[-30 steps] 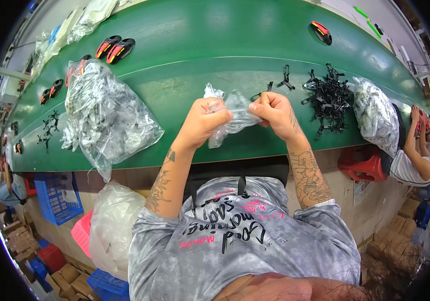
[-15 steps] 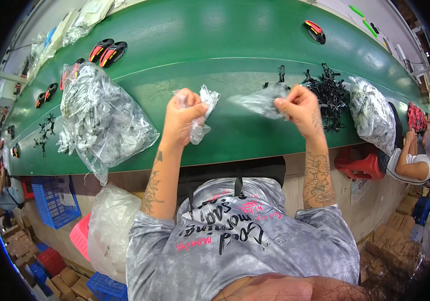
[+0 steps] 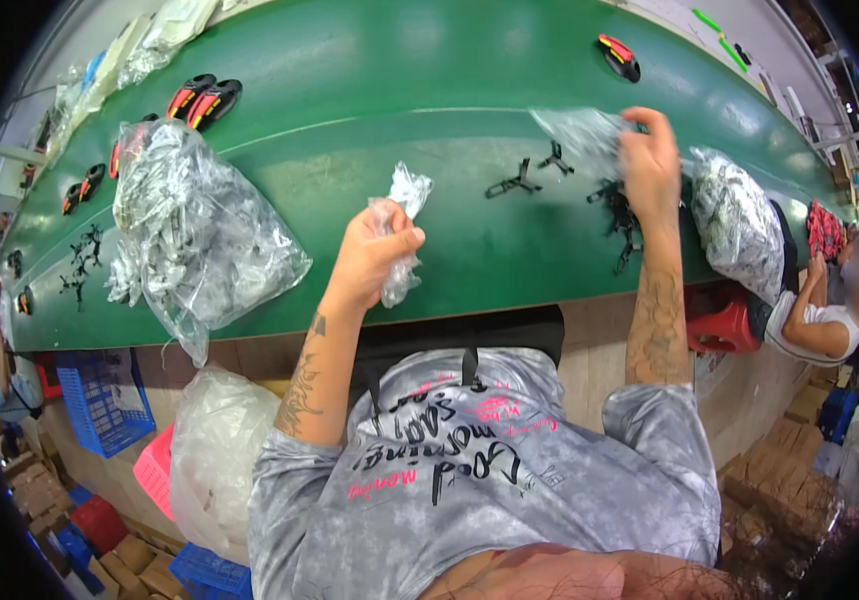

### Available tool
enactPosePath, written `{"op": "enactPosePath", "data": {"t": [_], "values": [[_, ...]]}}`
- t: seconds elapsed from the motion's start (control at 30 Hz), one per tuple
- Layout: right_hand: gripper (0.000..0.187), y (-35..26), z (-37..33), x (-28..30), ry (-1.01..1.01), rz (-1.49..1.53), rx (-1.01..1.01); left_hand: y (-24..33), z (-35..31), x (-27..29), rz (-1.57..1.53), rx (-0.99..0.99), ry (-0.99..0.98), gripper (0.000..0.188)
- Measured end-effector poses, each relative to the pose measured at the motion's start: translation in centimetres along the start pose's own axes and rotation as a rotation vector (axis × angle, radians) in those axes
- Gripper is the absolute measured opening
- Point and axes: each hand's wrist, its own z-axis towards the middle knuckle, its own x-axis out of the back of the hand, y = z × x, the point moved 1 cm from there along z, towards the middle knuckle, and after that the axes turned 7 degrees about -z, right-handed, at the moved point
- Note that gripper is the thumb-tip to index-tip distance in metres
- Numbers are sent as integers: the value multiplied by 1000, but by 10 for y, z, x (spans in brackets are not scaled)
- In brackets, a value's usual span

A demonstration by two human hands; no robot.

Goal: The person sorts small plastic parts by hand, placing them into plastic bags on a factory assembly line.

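Note:
My left hand (image 3: 374, 258) is closed around a crumpled piece of clear plastic bag (image 3: 401, 222) above the near edge of the green belt (image 3: 389, 90). My right hand (image 3: 648, 165) is stretched out to the right and grips a second clear plastic bag (image 3: 579, 130) over a heap of small black plastic parts (image 3: 621, 205). Two loose black parts (image 3: 529, 172) lie on the belt just left of that hand.
A large clear bag full of grey parts (image 3: 189, 225) lies at the left, another (image 3: 739, 220) at the right. Black-and-red casings (image 3: 201, 97) lie far left, one more (image 3: 619, 56) far right. Another person (image 3: 829, 310) sits at the right. Blue crates (image 3: 99, 400) and cardboard boxes stand below.
My hands, together on one bag a second ago, have pulled apart. The left stays near the middle with a crumpled piece; the right has carried its bag out over the black parts.

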Motion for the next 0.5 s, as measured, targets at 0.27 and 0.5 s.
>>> {"op": "enactPosePath", "data": {"t": [0.27, 0.5], "values": [[12, 4, -9, -2, 36, -194, 89, 11, -16, -6, -18, 86, 42, 27], [14, -6, -13, 8, 237, -37, 103, 5, -17, -8, 29, 89, 12, 25]]}}
